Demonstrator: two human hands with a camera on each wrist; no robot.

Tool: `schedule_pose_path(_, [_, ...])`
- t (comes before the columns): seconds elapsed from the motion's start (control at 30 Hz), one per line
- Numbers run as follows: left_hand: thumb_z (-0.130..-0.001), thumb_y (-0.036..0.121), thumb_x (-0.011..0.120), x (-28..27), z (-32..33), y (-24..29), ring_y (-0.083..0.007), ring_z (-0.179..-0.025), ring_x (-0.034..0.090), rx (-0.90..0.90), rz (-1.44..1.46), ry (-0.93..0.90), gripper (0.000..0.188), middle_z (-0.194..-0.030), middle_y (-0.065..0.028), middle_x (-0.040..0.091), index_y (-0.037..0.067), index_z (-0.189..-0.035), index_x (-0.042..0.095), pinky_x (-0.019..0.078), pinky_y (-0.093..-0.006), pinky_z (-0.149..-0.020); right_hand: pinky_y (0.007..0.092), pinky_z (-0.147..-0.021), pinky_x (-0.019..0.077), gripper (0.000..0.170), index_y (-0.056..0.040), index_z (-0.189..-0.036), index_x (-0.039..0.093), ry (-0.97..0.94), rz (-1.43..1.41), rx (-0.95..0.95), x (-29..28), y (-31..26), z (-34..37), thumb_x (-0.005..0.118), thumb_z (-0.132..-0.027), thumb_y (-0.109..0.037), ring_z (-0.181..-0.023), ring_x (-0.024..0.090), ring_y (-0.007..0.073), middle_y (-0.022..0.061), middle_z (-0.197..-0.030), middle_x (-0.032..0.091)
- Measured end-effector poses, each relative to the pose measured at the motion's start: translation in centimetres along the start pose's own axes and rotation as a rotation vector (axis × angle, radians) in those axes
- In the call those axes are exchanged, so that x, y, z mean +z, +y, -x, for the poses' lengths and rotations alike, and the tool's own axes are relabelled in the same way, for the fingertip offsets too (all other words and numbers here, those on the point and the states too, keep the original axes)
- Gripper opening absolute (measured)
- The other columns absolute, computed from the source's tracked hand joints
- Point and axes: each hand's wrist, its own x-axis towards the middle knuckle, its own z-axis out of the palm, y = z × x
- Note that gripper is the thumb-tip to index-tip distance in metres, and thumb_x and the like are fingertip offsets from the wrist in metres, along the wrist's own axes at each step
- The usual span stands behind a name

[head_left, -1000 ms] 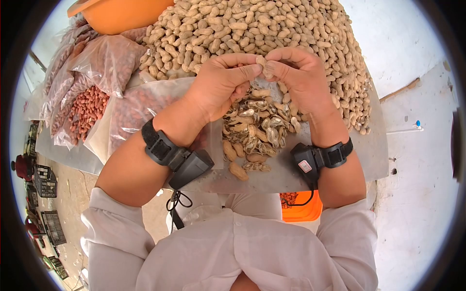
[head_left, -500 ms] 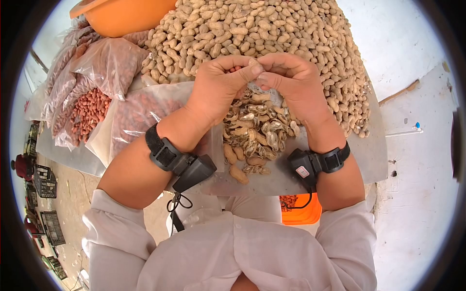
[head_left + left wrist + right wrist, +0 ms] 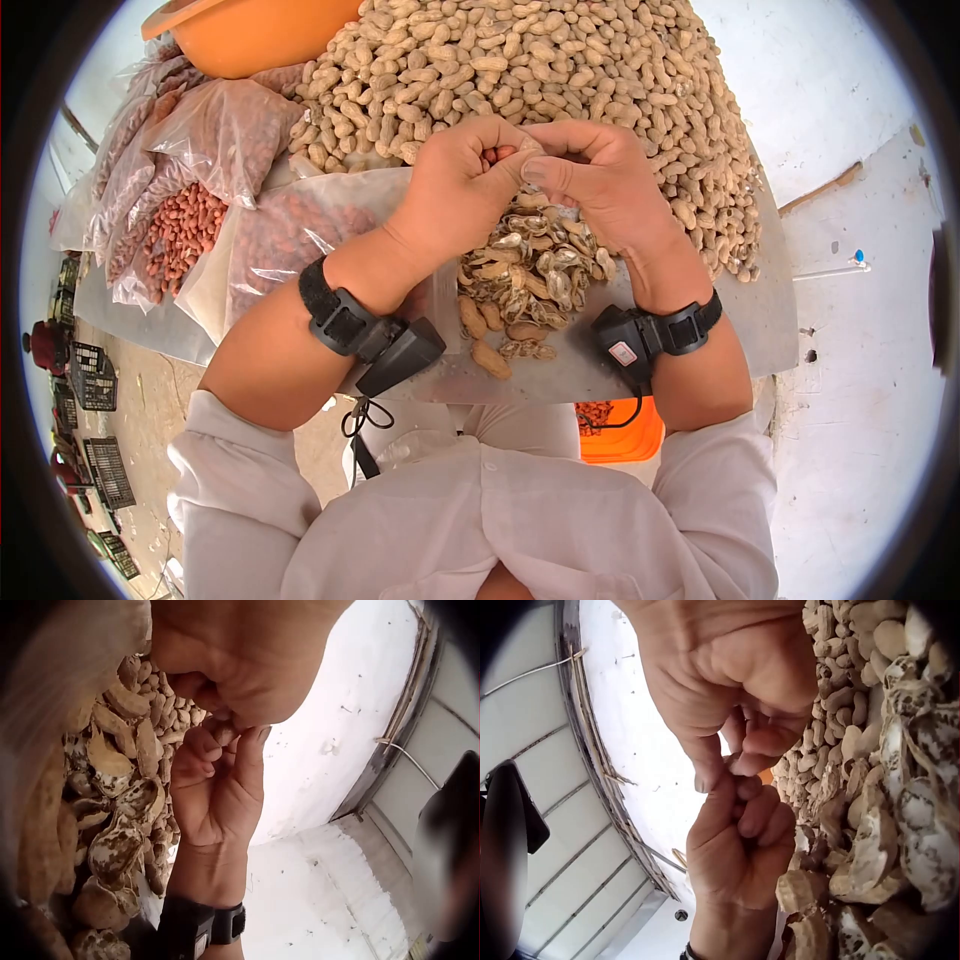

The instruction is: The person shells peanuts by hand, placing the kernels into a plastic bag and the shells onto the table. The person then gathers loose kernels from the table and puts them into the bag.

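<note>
Above the shell pile, my left hand (image 3: 462, 180) and right hand (image 3: 608, 180) meet fingertip to fingertip. Between their thumbs and forefingers they pinch a peanut (image 3: 223, 735), mostly hidden by the fingers. Several red peanut kernels (image 3: 497, 154) show in the curled fingers of my left hand. Seen from the right wrist, the right hand (image 3: 727, 682) is above and the left hand (image 3: 739, 847) below, thumbs pressed close together. Under the hands lies a heap of broken peanut shells (image 3: 540, 262), with a few whole peanuts (image 3: 490, 358) at its near edge.
A large mound of unshelled peanuts (image 3: 560, 60) covers the table's (image 3: 420, 378) far side. Clear bags of red kernels (image 3: 215, 135) and an orange basin (image 3: 260, 35) stand at left. Below the table edge is an orange container (image 3: 628, 435); a white wall (image 3: 860, 400) rises at right.
The peanut showed plainly between the fingertips a second ago; now the fingers cover most of it. The hands have drawn closer together, and the left hand has turned, showing more of its red kernels.
</note>
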Motion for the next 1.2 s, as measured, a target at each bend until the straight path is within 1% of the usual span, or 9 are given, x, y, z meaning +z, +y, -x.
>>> schedule_pose_path(0.07, [-0.084, 0.013, 0.061, 0.0, 0.1, 0.5, -0.0036, -0.060, 0.044, -0.018, -0.038, -0.002, 0.014, -0.067, 0.0020, 0.055, 0.000, -0.080, 0.060, 0.0373, -0.0193, -0.051, 0.0187, -0.051, 0.0424, 0.028, 0.0027, -0.097, 0.064, 0.006, 0.028, 0.014, 0.1, -0.1, 0.0, 0.071, -0.074, -0.013, -0.059, 0.052, 0.0059, 0.0014, -0.072, 0.060])
schedule_pose_path(0.27, [-0.084, 0.015, 0.061, -0.1, -0.1, 0.0, -0.0027, -0.059, 0.042, -0.175, 0.135, -0.027, 0.016, -0.065, 0.0040, 0.051, 0.000, -0.077, 0.059, 0.0351, -0.0186, -0.050, 0.0188, -0.049, 0.0431, 0.022, -0.0004, -0.098, 0.063, -0.063, 0.155, -0.057, -0.5, -1.1, 0.2, 0.066, -0.077, -0.007, -0.056, 0.054, 0.0062, 0.0014, -0.069, 0.060])
schedule_pose_path(0.37, [-0.085, 0.016, 0.062, -0.1, -0.2, -0.1, -0.0019, -0.058, 0.040, -0.163, 0.238, 0.004, 0.017, -0.064, 0.0048, 0.050, 0.001, -0.076, 0.059, 0.0335, -0.0179, -0.049, 0.0192, -0.049, 0.0447, 0.019, -0.0006, -0.097, 0.063, -0.005, 0.092, -0.175, -0.1, -0.4, 0.1, 0.065, -0.078, -0.005, -0.056, 0.055, 0.0076, 0.0027, -0.068, 0.060])
schedule_pose_path(0.47, [-0.085, 0.017, 0.062, 0.0, -0.2, 0.0, -0.0017, -0.058, 0.040, -0.136, 0.324, 0.032, 0.017, -0.064, 0.0049, 0.049, 0.002, -0.077, 0.059, 0.0326, -0.0175, -0.048, 0.0193, -0.050, 0.0461, 0.018, 0.0001, -0.095, 0.063, 0.038, -0.061, -0.200, 0.5, 0.2, -0.1, 0.065, -0.078, -0.005, -0.057, 0.056, 0.0084, 0.0042, -0.069, 0.061])
schedule_pose_path(0.77, [-0.088, 0.017, 0.058, 0.2, -0.1, 0.5, -0.0018, -0.057, 0.043, -0.077, 0.456, 0.025, 0.016, -0.066, 0.0039, 0.052, 0.002, -0.082, 0.058, 0.0347, -0.0164, -0.049, 0.0198, -0.052, 0.0462, 0.014, -0.0002, -0.092, 0.061, 0.048, -0.420, -0.114, 1.1, 0.7, -0.3, 0.064, -0.079, -0.003, -0.059, 0.058, 0.0112, 0.0061, -0.074, 0.062])
schedule_pose_path(0.87, [-0.088, 0.017, 0.058, -0.1, -0.1, 0.0, -0.0017, -0.057, 0.043, -0.066, 0.417, 0.005, 0.016, -0.066, 0.0038, 0.053, 0.002, -0.083, 0.059, 0.0349, -0.0161, -0.049, 0.0199, -0.050, 0.0452, 0.012, -0.0007, -0.090, 0.060, 0.020, -0.520, -0.107, 1.0, 1.4, -0.5, 0.063, -0.079, -0.004, -0.058, 0.059, 0.0122, 0.0064, -0.073, 0.062])
schedule_pose_path(1.07, [-0.088, 0.017, 0.057, 0.1, -0.1, 0.0, -0.0012, -0.056, 0.043, -0.028, 0.334, 0.027, 0.016, -0.065, 0.0039, 0.052, 0.001, -0.085, 0.061, 0.0349, -0.0161, -0.048, 0.0192, -0.049, 0.0443, 0.011, -0.0013, -0.090, 0.059, 0.038, -0.628, -0.100, 1.0, 2.0, -0.6, 0.063, -0.080, -0.004, -0.058, 0.059, 0.0120, 0.0064, -0.073, 0.062])
schedule_pose_path(1.17, [-0.088, 0.017, 0.057, 0.1, -0.1, 0.0, -0.0017, -0.053, 0.042, -0.059, 0.400, 0.031, 0.017, -0.063, 0.0035, 0.052, 0.001, -0.087, 0.062, 0.0337, -0.0162, -0.047, 0.0203, -0.048, 0.0440, 0.010, -0.0015, -0.090, 0.059, 0.084, -0.643, -0.083, 1.2, 1.9, -0.5, 0.062, -0.080, -0.004, -0.058, 0.059, 0.0120, 0.0062, -0.073, 0.062])
schedule_pose_path(1.2, [-0.087, 0.017, 0.058, 0.1, -0.2, 0.1, -0.0020, -0.053, 0.041, -0.093, 0.406, 0.027, 0.017, -0.063, 0.0034, 0.051, 0.000, -0.087, 0.062, 0.0328, -0.0164, -0.046, 0.0203, -0.048, 0.0442, 0.010, -0.0018, -0.090, 0.059, 0.096, -0.572, -0.112, 1.2, 1.9, -0.5, 0.062, -0.080, -0.004, -0.058, 0.059, 0.0116, 0.0060, -0.072, 0.062])
